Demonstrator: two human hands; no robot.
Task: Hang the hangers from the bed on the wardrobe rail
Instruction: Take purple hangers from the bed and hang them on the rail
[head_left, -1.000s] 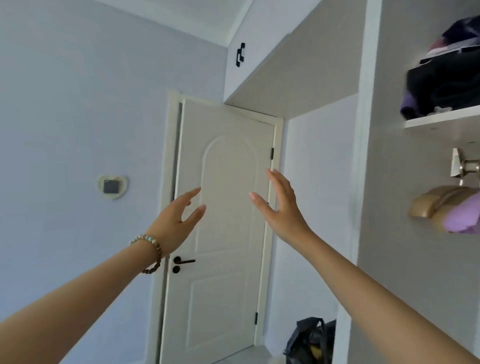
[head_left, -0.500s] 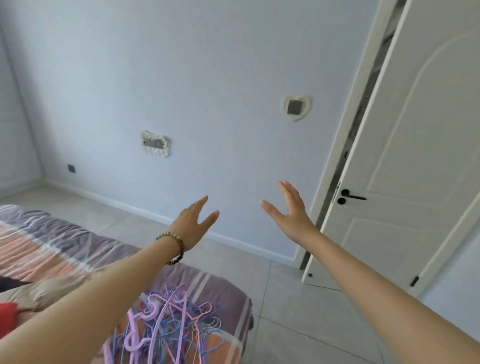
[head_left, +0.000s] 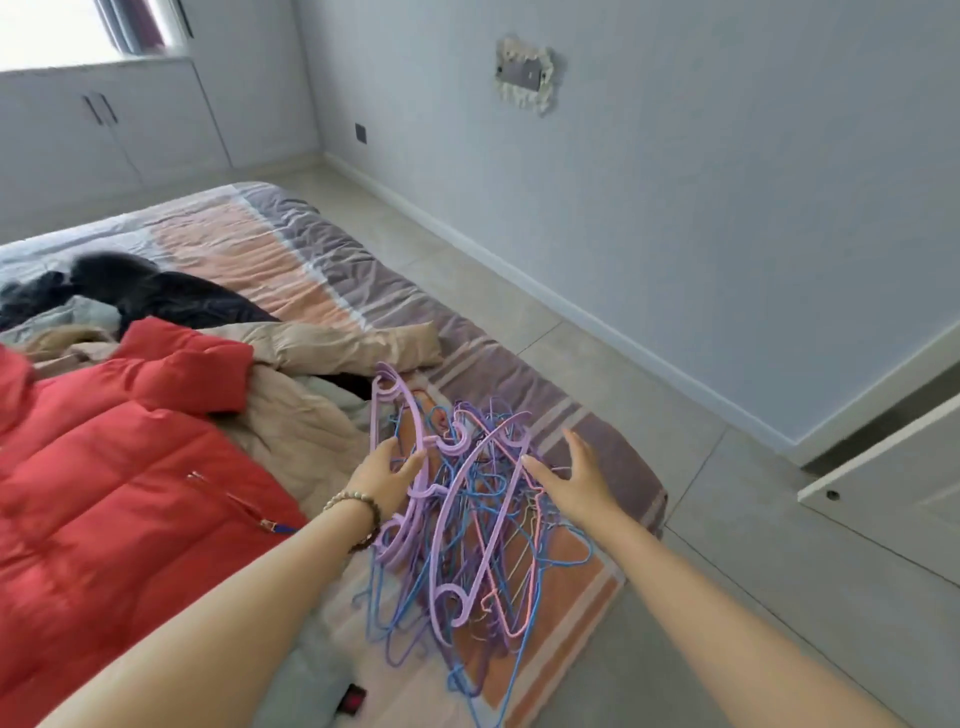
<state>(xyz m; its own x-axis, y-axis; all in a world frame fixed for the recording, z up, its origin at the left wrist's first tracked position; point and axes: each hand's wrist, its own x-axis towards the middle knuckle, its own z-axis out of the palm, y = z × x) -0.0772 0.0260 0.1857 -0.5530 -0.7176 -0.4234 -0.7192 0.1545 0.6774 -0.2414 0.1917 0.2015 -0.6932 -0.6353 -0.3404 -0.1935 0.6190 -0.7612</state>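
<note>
well, she'd swung right round. a second before, the view faced the door and the wardrobe shelf, both hands up and empty; now it looked down at the bed (head_left: 322, 260), and the arms had dropped towards the hangers (head_left: 467, 525) heaped near its foot corner. i took it as a return trip for another load, with plenty still lying there and none lifted yet.

the left hand (head_left: 387, 470), a beaded bracelet (head_left: 358, 506) at its wrist, was spread with its fingers at the pile's left edge, against a thick lilac hanger or just short of it; i couldn't tell which. the right hand (head_left: 576, 480) was flat and splayed at the pile's right side, gripping nothing.

the heap was a proper snarl: thin coated wire hangers in blue, purple and pink, hooks threaded through each other's shoulders, with a few broad, smooth lilac plastic ones curling across the top. they'd likely come up in a clump rather than singly. under them the striped sheet was creased. just beside lay a puffy quilted red jacket (head_left: 119, 467), a crumpled beige garment (head_left: 311, 415) and dark clothes (head_left: 171, 296) farther up.
</note>
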